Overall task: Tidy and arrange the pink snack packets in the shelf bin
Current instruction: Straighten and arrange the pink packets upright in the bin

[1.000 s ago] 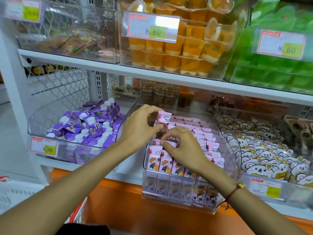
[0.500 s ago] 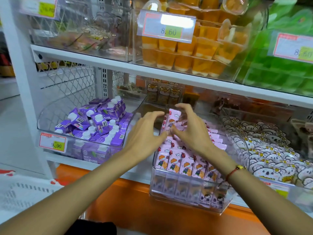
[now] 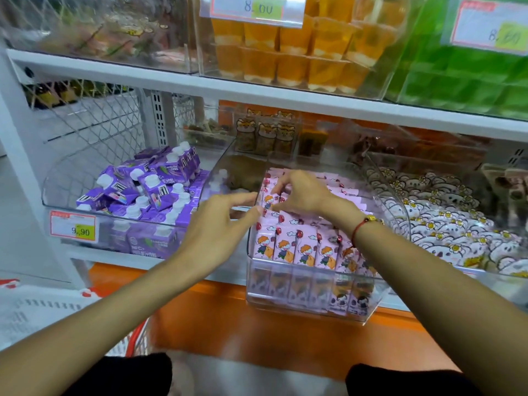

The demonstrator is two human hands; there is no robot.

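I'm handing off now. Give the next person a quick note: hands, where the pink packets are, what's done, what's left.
Right hand: fingers curled on a pink packet at the bin's back left.
Left hand: open, fingertips at the bin's left wall beside the same packets.
Done: front row stands upright, faces forward.
Left: straighten the back-left packets; the front row's right end leans, so check it.

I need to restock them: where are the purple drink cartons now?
The purple drink cartons lie in the clear bin left of the pink snack packets, behind the 9.90 price tag.
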